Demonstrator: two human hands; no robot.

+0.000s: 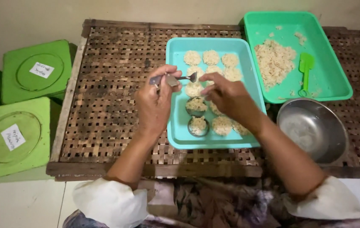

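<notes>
Head view: looking down at a low woven slat bench (pixel 112 84), dark brown, with an open lattice top.
Containers off the bench: three square green lidded tubs (pixel 36 69) stand on the floor past the bench's left edge; two of them show a round recess in the lid with a small white paper label stuck in it.
Left hand (pixel 154 103): closed around the handle of a metal fork (pixel 175 79), tines pointing right over the tray.
Right hand (pixel 226 95): fingers curled narrow, tips just beside the fork tines, above the patties.
Turquoise tray (pixel 173 122): smooth rectangular plastic, at the bench's middle near the front edge, holding round pale grainy patties (pixel 210 57) in rows.
Ring moulds (pixel 198 126): two small round dark ones in the tray, filled with the same grainy mix.
Green tray (pixel 332 80): at the back right corner, with a loose heap of grainy mix and a green plastic scoop (pixel 305 67).
Metal bowl (pixel 315 126): round, dull steel, at the front right corner.
</notes>
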